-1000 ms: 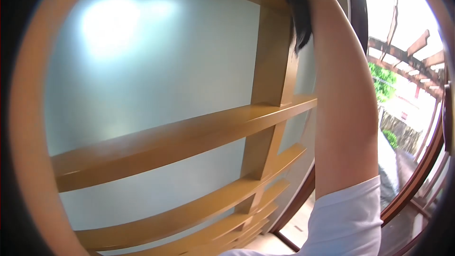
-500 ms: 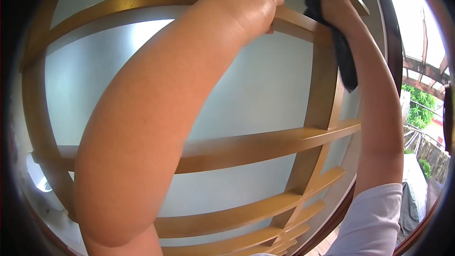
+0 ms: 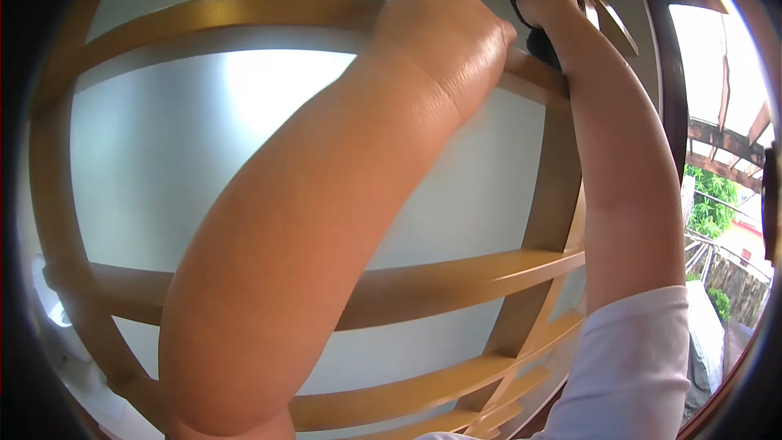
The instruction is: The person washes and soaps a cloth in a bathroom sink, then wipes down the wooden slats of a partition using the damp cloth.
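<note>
My left hand [image 3: 448, 33] is raised at the top centre, against the upper wooden shelf board [image 3: 220, 12]; its fingers are mostly hidden behind the hand. At the upper right, my right hand [image 3: 547, 6] holds a black cloth [image 3: 541, 45] beside the upright of the brown shelf frame. Part of the cloth hangs below the hand, and part shows above it. Pale blue-grey panel [image 3: 456, 187] fills the space behind the boards.
Lower shelf boards [image 3: 440, 285] cross below my arms, joined by a wooden upright [image 3: 554, 179]. At the right, a dark-framed opening [image 3: 674, 98] shows a pergola and green plants [image 3: 709, 204]. A white fixture [image 3: 61, 310] stands at the far left.
The view has shifted, and my left forearm has come across it. My left hand has moved slightly right along the upper board. The black cloth hangs less far down and is more bunched near my right hand.
</note>
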### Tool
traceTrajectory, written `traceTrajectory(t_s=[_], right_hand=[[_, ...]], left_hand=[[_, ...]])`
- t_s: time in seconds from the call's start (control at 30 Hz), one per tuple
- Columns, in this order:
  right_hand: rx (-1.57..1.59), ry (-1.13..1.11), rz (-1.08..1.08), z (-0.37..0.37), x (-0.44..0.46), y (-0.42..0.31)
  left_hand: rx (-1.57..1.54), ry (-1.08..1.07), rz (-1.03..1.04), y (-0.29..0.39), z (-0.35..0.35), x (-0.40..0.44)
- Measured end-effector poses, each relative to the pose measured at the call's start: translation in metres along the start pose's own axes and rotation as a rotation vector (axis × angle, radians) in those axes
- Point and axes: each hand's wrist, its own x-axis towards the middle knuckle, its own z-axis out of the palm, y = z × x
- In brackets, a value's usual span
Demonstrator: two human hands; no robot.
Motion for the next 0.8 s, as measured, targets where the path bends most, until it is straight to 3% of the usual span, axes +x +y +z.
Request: traceTrajectory(t_s=[0.13, 0.27, 0.33, 0.5, 0.57, 0.67, 0.77, 0.8], right_hand=[[-0.234, -0.139, -0.058, 0.011, -0.044, 0.014], [-0.145, 0.267, -0.238, 0.038, -0.088, 0.064], [0.213, 0.319, 0.037, 0.055, -0.085, 0.081], [0.565, 0.179, 0.042, 0.099, 0.015, 0.120], [0.591, 0.186, 0.222, 0.080, 0.036, 0.107], [0.907, 0.115, 0.372, 0.057, 0.010, 0.094], [0.803, 0.118, 0.122, 0.072, -0.049, 0.097], [1.107, 0.131, 0.071, 0.089, -0.076, 0.094]], left_hand=[[-0.004, 0.004, -0.066, 0.002, 0.004, 0.001], [-0.037, -0.038, -0.049, 0.003, 0.000, 0.001], [-0.017, -0.005, -0.019, 0.001, 0.002, -0.001], [-0.046, 0.029, -0.017, -0.001, 0.006, 0.002], [0.022, 0.035, 0.006, 0.003, 0.003, 0.002], [0.072, 0.036, 0.009, 0.004, -0.004, -0.001], [0.065, 0.088, 0.035, 0.004, -0.002, 0.001], [0.057, 0.106, 0.045, 0.005, 0.000, 0.000]])
